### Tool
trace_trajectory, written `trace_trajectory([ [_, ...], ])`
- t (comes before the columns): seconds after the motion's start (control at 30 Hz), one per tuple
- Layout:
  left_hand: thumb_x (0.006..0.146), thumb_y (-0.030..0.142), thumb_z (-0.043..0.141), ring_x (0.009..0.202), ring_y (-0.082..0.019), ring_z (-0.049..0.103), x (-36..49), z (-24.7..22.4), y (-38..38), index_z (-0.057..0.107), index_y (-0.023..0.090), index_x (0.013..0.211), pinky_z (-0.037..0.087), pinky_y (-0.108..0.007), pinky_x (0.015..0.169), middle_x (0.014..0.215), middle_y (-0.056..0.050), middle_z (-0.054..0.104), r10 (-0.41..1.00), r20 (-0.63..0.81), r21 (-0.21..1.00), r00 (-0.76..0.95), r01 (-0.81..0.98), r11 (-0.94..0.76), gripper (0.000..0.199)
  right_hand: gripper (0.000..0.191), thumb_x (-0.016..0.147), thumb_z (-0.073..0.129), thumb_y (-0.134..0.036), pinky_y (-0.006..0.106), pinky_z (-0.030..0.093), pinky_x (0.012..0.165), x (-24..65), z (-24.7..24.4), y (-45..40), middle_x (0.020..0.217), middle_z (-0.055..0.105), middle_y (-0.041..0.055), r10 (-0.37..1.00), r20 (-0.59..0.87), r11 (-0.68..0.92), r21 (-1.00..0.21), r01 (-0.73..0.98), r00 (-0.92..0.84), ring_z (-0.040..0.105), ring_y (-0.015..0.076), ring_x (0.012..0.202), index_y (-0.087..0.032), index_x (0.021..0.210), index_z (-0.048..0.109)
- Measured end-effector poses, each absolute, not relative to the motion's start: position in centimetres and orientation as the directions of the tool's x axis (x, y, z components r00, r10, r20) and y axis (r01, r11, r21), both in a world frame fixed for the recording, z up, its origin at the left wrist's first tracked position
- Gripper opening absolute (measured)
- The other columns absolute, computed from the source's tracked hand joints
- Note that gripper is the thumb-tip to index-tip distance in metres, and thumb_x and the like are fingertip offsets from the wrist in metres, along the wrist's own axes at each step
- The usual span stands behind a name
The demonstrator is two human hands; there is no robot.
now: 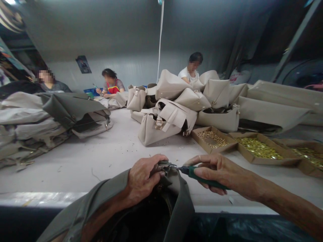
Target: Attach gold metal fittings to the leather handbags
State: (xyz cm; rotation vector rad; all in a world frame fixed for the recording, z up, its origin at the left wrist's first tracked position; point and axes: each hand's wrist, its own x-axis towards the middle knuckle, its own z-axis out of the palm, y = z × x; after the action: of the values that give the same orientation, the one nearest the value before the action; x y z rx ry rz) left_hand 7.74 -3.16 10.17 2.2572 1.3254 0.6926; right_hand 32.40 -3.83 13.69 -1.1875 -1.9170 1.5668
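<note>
A grey handbag lies at the table's front edge, its mouth open toward me and its inside dark. My left hand reaches through the bag and pinches its upper edge between thumb and fingers. In my right hand is a green-handled hand tool with a shiny metal head; its exact kind is unclear. The head touches the pinched edge beside my left fingertips. What lies under the head is too small to make out.
Beige handbags are heaped mid-table. Grey and pale bags are stacked at left. Cardboard trays of small gold metal parts stand at right, one holding yellowish pieces. Tiny bits dot the white table. Three people sit across.
</note>
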Motion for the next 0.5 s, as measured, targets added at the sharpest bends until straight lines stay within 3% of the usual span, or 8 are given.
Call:
trace_trajectory([
  [0.13,0.081,0.027,0.043,0.104,-0.023,0.055,7.9,11.0,-3.4,0.058,0.027,0.11,0.039,-0.036,0.092,0.11,0.0,0.065,0.889,0.14,0.611,0.436,0.668,-0.425,0.033,0.031,0.089,0.052,-0.035,0.017,0.034,0.043,32.4,15.2,-5.8,0.062,0.056,-0.003,0.876,-0.06,0.266,-0.768,0.582,-0.479,0.047,0.0069,0.047,-0.021,0.113,0.064],
  [0.23,0.079,0.023,0.043,0.11,-0.024,0.054,8.2,11.5,-3.6,0.058,0.025,0.113,0.038,-0.039,0.096,0.115,-0.001,0.064,0.902,0.106,0.618,0.418,0.683,-0.389,0.037,0.027,0.087,0.053,-0.027,0.021,0.048,0.06,32.3,15.5,-7.5,0.084,0.069,-0.001,0.876,0.12,0.438,-0.604,0.666,-0.467,0.062,0.0132,0.068,-0.027,0.11,0.068],
  [0.3,0.078,0.021,0.045,0.112,-0.026,0.053,8.3,11.7,-3.5,0.058,0.024,0.115,0.037,-0.041,0.099,0.118,-0.003,0.064,0.918,0.11,0.621,0.38,0.695,-0.362,0.04,0.029,0.087,0.052,-0.026,0.023,0.051,0.065,32.1,15.3,-8.5,0.095,0.071,-0.0012,0.864,0.163,0.481,-0.543,0.688,-0.476,0.065,0.0161,0.078,-0.029,0.111,0.068],
  [0.4,0.077,0.021,0.048,0.11,-0.024,0.055,7.6,12.3,-2.8,0.06,0.022,0.113,0.038,-0.038,0.1,0.115,-0.003,0.065,0.928,0.191,0.647,0.32,0.67,-0.365,0.038,0.03,0.087,0.052,-0.029,0.025,0.054,0.065,31.6,15.2,-9.5,0.096,0.073,-0.0001,0.86,0.231,0.507,-0.47,0.722,-0.454,0.068,0.0185,0.08,-0.029,0.113,0.067],
  [0.5,0.079,0.022,0.047,0.104,-0.02,0.059,5.7,13.1,-1.5,0.06,0.021,0.109,0.041,-0.034,0.097,0.109,-0.003,0.067,0.924,0.343,0.648,0.169,0.67,-0.363,0.032,0.031,0.086,0.053,-0.034,0.031,0.056,0.066,30.7,15.9,-10.1,0.097,0.073,0.0033,0.818,0.433,0.544,-0.364,0.756,-0.38,0.069,0.023,0.082,-0.026,0.113,0.067],
])
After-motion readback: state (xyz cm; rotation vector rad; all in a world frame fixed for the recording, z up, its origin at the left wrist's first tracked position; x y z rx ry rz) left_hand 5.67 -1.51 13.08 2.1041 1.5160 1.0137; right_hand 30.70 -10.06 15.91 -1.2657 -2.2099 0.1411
